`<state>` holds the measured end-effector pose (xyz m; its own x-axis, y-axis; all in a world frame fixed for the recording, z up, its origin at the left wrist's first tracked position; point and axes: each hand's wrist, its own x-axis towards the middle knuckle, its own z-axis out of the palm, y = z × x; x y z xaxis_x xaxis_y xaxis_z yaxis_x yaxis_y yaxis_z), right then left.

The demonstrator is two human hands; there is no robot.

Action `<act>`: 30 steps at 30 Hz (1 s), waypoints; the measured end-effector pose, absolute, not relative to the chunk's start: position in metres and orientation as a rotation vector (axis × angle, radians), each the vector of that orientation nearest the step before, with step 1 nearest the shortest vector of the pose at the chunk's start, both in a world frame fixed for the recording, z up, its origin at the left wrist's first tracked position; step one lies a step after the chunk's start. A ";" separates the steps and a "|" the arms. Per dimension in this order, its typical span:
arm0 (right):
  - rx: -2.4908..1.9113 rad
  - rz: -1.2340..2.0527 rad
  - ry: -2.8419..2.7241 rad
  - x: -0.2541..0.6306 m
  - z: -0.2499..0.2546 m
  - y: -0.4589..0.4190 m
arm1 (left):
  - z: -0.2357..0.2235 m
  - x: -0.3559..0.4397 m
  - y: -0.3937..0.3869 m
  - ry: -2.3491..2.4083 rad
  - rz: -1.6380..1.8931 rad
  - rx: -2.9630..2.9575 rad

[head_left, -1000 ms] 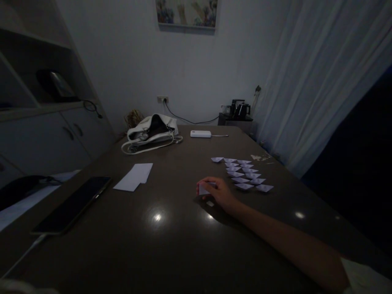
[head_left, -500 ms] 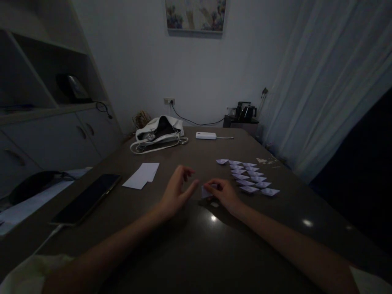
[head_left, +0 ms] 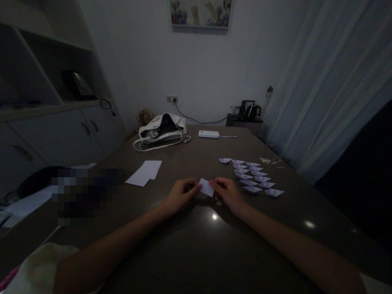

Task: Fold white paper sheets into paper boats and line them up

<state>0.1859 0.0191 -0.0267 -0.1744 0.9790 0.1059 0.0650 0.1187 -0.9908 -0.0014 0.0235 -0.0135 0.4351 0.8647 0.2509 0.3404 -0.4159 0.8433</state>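
Note:
A small folded piece of white paper [head_left: 206, 187] is held just above the dark table between both hands. My left hand [head_left: 181, 195] pinches its left edge between thumb and fingers. On its right edge, my right hand [head_left: 229, 193] grips with the thumb on top and the fingers curled beneath. To the right of that hand, several small white paper boats [head_left: 251, 189] stand in two slanting rows. Flat white paper sheets [head_left: 143, 173] lie stacked loosely to the left, beyond my left hand.
A white handbag [head_left: 162, 131] sits at the table's far left, and a white power bank [head_left: 208, 134] with a short cable lies at the far middle. Paper scraps [head_left: 270, 161] are near the right edge. A pixelated patch covers the left side. Light glints off the tabletop [head_left: 171, 253].
My left hand was open and apart from the paper; it has moved right and closed on its left edge. The paper now lies flatter, facing up. The view has shifted slightly.

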 end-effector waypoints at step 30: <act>-0.971 0.925 -1.721 0.185 -0.019 0.007 | -0.019 -0.001 0.022 0.887 0.784 1.896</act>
